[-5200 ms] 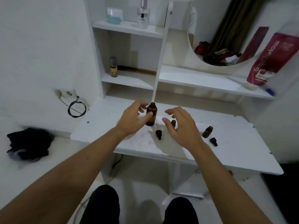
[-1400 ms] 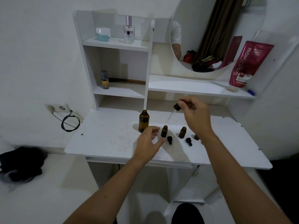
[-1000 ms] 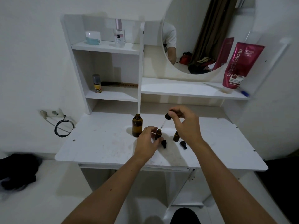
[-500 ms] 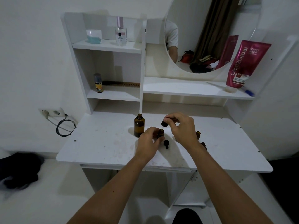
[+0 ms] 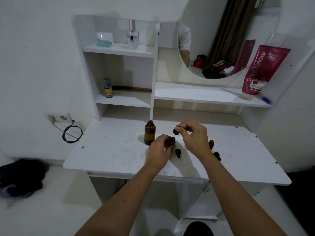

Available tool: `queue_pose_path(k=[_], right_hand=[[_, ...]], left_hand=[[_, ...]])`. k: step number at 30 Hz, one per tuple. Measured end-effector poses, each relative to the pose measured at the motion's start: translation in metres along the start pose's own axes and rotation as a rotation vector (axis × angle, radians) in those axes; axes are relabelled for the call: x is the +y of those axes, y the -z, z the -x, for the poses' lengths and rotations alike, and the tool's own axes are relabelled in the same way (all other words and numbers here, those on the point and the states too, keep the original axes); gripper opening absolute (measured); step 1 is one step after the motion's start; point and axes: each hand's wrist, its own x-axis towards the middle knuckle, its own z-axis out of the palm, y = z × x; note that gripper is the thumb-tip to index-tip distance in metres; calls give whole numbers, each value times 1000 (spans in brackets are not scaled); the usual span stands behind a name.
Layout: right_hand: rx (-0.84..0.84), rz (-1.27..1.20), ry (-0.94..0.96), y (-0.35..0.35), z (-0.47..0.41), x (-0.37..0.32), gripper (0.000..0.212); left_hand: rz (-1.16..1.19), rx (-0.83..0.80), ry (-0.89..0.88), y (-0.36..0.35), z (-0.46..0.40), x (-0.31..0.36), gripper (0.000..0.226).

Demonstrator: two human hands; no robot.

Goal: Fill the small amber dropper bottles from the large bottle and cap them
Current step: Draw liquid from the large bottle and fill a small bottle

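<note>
Small amber bottle (image 5: 172, 141) in left grip (image 5: 159, 149); right grip (image 5: 194, 136) pinches dropper cap (image 5: 175, 131).

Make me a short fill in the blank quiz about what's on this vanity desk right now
The left hand holds a small amber ____. The right hand pinches a black dropper ____. The large amber bottle stands on the desk without a ____. The pink tube leans beside the round ____.

Missing words: bottle; cap; cap; mirror
</note>
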Motion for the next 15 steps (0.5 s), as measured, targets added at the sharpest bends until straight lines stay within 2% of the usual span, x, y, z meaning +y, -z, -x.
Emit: queue_pose_path(k=[3, 8, 12, 15], right_hand=[[1, 7, -14, 3, 1, -3, 7], [39, -4, -15, 17, -5, -21, 7], [73, -54, 3, 24, -18, -40, 13], [87, -109, 25, 19, -27, -55, 15]], left_hand=[[5, 2, 8, 1, 1, 2, 29], [85, 41, 20, 13, 13, 3, 46], [151, 50, -22, 40, 23, -5, 38], [157, 115, -21, 66, 24, -15, 32]])
